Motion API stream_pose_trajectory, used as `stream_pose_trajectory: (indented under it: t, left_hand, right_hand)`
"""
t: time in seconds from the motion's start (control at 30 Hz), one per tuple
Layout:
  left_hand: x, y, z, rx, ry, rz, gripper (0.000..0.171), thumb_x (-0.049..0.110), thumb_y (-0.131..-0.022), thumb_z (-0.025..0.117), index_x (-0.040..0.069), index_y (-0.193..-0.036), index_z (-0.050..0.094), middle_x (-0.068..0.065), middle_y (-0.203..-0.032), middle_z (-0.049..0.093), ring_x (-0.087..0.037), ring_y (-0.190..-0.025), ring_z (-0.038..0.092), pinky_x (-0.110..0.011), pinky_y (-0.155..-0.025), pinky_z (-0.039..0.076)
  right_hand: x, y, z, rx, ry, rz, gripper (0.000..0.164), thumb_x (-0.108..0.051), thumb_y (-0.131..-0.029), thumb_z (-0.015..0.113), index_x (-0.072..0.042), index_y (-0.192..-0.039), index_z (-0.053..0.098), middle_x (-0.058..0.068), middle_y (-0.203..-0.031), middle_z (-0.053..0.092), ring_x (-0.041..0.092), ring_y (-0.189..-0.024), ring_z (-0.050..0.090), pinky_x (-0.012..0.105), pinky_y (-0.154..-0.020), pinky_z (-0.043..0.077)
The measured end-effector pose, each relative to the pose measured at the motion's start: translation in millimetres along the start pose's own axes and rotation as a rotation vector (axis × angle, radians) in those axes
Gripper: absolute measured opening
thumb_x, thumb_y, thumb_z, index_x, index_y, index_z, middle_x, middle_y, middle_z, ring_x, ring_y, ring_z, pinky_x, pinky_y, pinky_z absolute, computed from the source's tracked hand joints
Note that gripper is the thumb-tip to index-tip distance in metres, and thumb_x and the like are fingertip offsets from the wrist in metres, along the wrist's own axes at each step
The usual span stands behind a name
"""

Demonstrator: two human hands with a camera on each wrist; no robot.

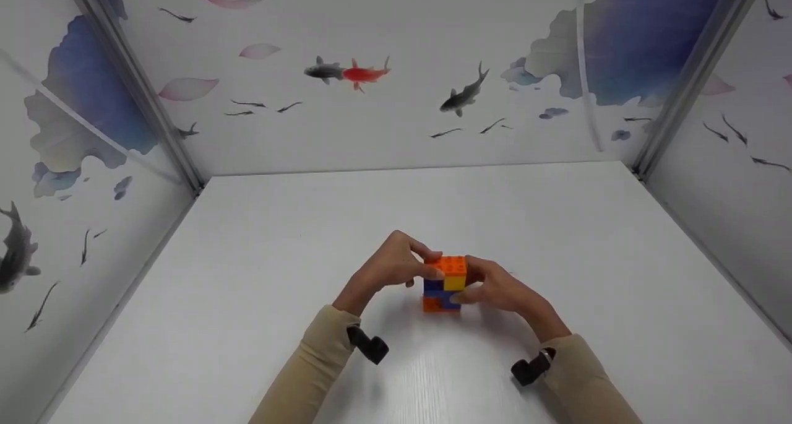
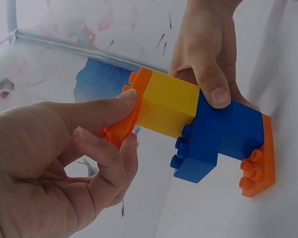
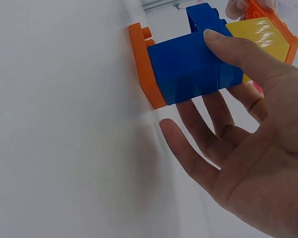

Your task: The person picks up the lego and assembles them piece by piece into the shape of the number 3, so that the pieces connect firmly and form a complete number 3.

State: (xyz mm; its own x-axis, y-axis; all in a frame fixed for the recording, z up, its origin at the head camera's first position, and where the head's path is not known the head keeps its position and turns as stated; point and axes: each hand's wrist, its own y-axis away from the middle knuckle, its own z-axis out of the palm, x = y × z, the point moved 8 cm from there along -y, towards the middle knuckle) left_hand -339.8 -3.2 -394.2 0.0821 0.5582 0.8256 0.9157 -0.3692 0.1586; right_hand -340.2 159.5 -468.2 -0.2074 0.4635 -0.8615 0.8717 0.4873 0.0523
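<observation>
A stack of toy building bricks stands on the white table between the two hands. At its bottom is a thin orange brick (image 2: 269,163), with a blue brick (image 3: 181,64) on it. A second blue brick (image 2: 196,161) sits above that and sticks out to the left. Higher up come a yellow brick (image 2: 169,101) and a thin studded orange top brick (image 1: 453,264). My left hand (image 1: 396,262) pinches the top orange brick between thumb and fingers. With thumb and fingers on either side, my right hand (image 1: 502,286) grips the stack at its blue bricks.
The white tabletop (image 1: 297,238) spreads around the stack. White panels with painted fish and leaves (image 1: 396,121) enclose the back and both sides. Black wrist cameras (image 1: 371,346) are strapped over the beige sleeves (image 1: 315,350).
</observation>
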Motion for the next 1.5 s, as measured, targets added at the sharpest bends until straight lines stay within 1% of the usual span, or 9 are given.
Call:
stream_pose_trajectory:
  t: [0.27, 0.43, 0.53, 0.63, 0.8, 0.93, 1.17, 1.33, 1.5]
  left_hand:
    - [2.1, -4.6, 1.0, -0.022, 0.018, 0.028, 0.034, 0.016, -0.083, 0.083, 0.01, -0.116, 0.076, -0.009, -0.123, 0.072, -0.013, -0.069, 0.062, -0.018, -0.052, 0.052]
    - [2.7, -12.2, 0.3, -0.017, 0.036, 0.065, 0.038, 0.018, -0.088, 0.078, 0.009, -0.124, 0.071, -0.01, -0.121, 0.07, -0.02, -0.086, 0.07, -0.023, -0.062, 0.059]
    - [0.1, -13.9, -4.4, 0.027, 0.066, 0.08, 0.043, 0.019, -0.092, 0.073, 0.01, -0.134, 0.065, -0.013, -0.124, 0.067, -0.023, -0.098, 0.071, -0.026, -0.071, 0.061]
    - [-3.4, -13.8, -8.0, 0.075, 0.116, 0.089, 0.05, 0.02, -0.094, 0.07, 0.012, -0.142, 0.057, -0.015, -0.132, 0.063, -0.025, -0.108, 0.069, -0.028, -0.08, 0.061]
    - [-9.6, -11.1, -9.2, 0.125, 0.196, 0.079, 0.055, 0.024, -0.096, 0.069, 0.016, -0.147, 0.052, -0.014, -0.137, 0.062, -0.024, -0.114, 0.067, -0.029, -0.09, 0.059]
    - [-16.8, -7.7, -5.2, 0.128, 0.244, 0.053, 0.054, 0.027, -0.096, 0.068, 0.015, -0.146, 0.052, -0.014, -0.137, 0.062, -0.024, -0.114, 0.067, -0.031, -0.09, 0.059]
    - [-38.7, -4.4, 10.8, 0.07, 0.27, -0.015, 0.054, 0.03, -0.096, 0.068, 0.011, -0.144, 0.054, -0.014, -0.136, 0.062, -0.028, -0.116, 0.067, -0.032, -0.083, 0.061]
    - [-52.2, -5.6, 20.8, 0.038, 0.291, -0.025, 0.055, 0.032, -0.096, 0.067, 0.006, -0.144, 0.053, -0.016, -0.133, 0.062, -0.031, -0.113, 0.068, -0.033, -0.08, 0.062]
    - [-60.6, -12.7, 26.6, 0.052, 0.313, -0.031, 0.056, 0.031, -0.096, 0.068, 0.005, -0.143, 0.053, -0.016, -0.129, 0.065, -0.029, -0.109, 0.07, -0.035, -0.083, 0.062]
  right_hand:
    - [2.6, 2.2, -3.9, 0.041, 0.011, 0.012, 0.045, -0.028, -0.086, 0.079, -0.016, -0.126, 0.062, 0.006, -0.119, 0.067, 0.025, -0.107, 0.058, 0.046, -0.099, 0.051]
    - [2.6, 3.2, -10.5, 0.098, 0.002, 0.042, 0.049, -0.037, -0.087, 0.077, -0.015, -0.128, 0.062, 0.006, -0.119, 0.067, 0.023, -0.105, 0.061, 0.038, -0.092, 0.056]
    - [-2.9, 1.5, -15.0, 0.133, -0.032, 0.034, 0.061, -0.038, -0.09, 0.074, -0.015, -0.141, 0.05, 0.01, -0.118, 0.066, 0.022, -0.102, 0.063, 0.036, -0.092, 0.057]
    - [-8.8, 1.3, -19.6, 0.158, -0.101, 0.011, 0.076, -0.034, -0.093, 0.072, -0.02, -0.154, 0.028, 0.016, -0.116, 0.065, 0.024, -0.1, 0.065, 0.036, -0.089, 0.059]
    - [-16.0, 2.1, -21.6, 0.143, -0.167, -0.031, 0.089, -0.031, -0.096, 0.068, -0.034, -0.159, 0.005, 0.023, -0.12, 0.057, 0.029, -0.104, 0.067, 0.04, -0.085, 0.061]
    - [-14.4, 2.2, -21.5, 0.141, -0.181, -0.02, 0.084, -0.035, -0.097, 0.065, -0.038, -0.159, 0.009, 0.024, -0.124, 0.051, 0.032, -0.106, 0.066, 0.04, -0.081, 0.062]
    - [-10.6, 2.8, -22.2, 0.167, -0.156, -0.022, 0.077, -0.034, -0.097, 0.065, -0.035, -0.158, 0.018, 0.024, -0.119, 0.053, 0.029, -0.096, 0.067, 0.039, -0.077, 0.062]
    - [-5.0, 2.5, -28.7, 0.229, -0.124, -0.005, 0.074, -0.029, -0.098, 0.066, -0.032, -0.156, 0.022, 0.023, -0.115, 0.054, 0.028, -0.094, 0.065, 0.038, -0.074, 0.063]
    - [2.5, -1.6, -37.8, 0.301, -0.148, 0.05, 0.072, -0.025, -0.099, 0.064, -0.036, -0.157, 0.022, 0.024, -0.119, 0.053, 0.035, -0.103, 0.065, 0.038, -0.074, 0.063]
